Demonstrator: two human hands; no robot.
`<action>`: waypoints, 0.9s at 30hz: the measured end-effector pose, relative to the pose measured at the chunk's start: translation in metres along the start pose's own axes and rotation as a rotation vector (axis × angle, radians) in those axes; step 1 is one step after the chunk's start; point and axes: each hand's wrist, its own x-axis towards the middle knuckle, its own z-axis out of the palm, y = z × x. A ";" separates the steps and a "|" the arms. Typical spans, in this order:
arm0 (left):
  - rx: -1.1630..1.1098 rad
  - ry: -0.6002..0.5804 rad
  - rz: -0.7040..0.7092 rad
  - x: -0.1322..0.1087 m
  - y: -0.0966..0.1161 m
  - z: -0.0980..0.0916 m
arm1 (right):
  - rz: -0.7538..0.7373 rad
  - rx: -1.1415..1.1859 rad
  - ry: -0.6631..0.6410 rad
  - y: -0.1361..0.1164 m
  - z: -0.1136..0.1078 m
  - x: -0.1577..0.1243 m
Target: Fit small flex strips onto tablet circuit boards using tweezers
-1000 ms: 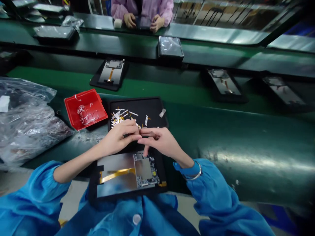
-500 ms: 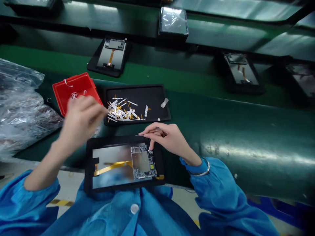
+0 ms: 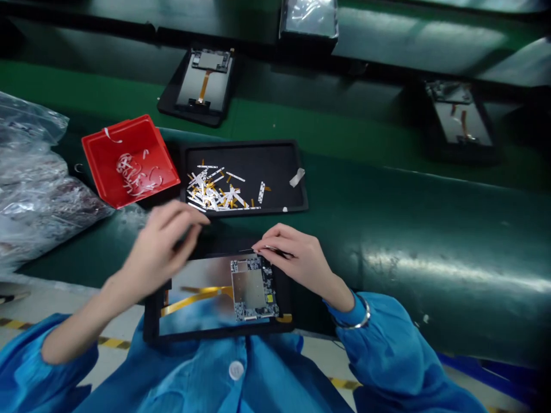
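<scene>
A tablet back (image 3: pixel 215 298) in a black frame lies on my lap, its silver panel, gold flex cable and circuit board showing. My right hand (image 3: pixel 297 261) rests at its top edge, fingers pinched on thin tweezers (image 3: pixel 258 250) that point left. My left hand (image 3: pixel 161 246) hovers over the tablet's upper left corner, blurred by motion, fingers curled together. Just beyond lies a black tray (image 3: pixel 279 155) with several white and gold strips (image 3: pixel 215 192). A red bin (image 3: pixel 129 160) with white scraps stands to its left.
Clear plastic bags (image 3: pixel 34 178) pile up at the left. On the green conveyor (image 3: pixel 387 195) beyond lie more tablet backs in black frames (image 3: pixel 200 86) (image 3: pixel 460 117), and a wrapped one (image 3: pixel 307 17) sits at the far edge.
My left hand left the right hand, swung out over the red bin, and has come back toward the tablet. The right hand stays at the tablet's top edge with the tweezers.
</scene>
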 end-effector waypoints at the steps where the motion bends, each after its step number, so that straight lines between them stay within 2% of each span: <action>1: -0.102 -0.049 0.032 -0.002 0.008 0.008 | -0.004 -0.011 -0.019 0.000 0.000 0.001; 4: -0.322 -0.127 0.023 -0.006 0.021 0.028 | -0.023 -0.041 -0.100 0.001 0.000 0.004; 8: -0.456 -0.181 0.007 -0.007 0.021 0.040 | 0.015 -0.041 -0.204 0.000 -0.004 0.008; 15: -0.308 -0.163 0.206 -0.014 0.017 0.044 | 0.135 -0.184 -0.442 -0.002 -0.025 0.012; 17: -0.281 -0.166 0.218 -0.015 0.018 0.043 | 0.125 -0.168 -0.429 0.002 -0.025 0.012; 22: -0.278 -0.183 0.193 -0.016 0.021 0.043 | 0.050 0.045 -0.296 0.015 -0.018 0.011; 24: -0.249 -0.175 0.198 -0.017 0.024 0.044 | 0.093 0.109 -0.266 0.014 -0.019 0.012; 27: -0.211 -0.149 0.221 -0.018 0.026 0.044 | 0.240 0.180 -0.154 0.005 -0.026 0.013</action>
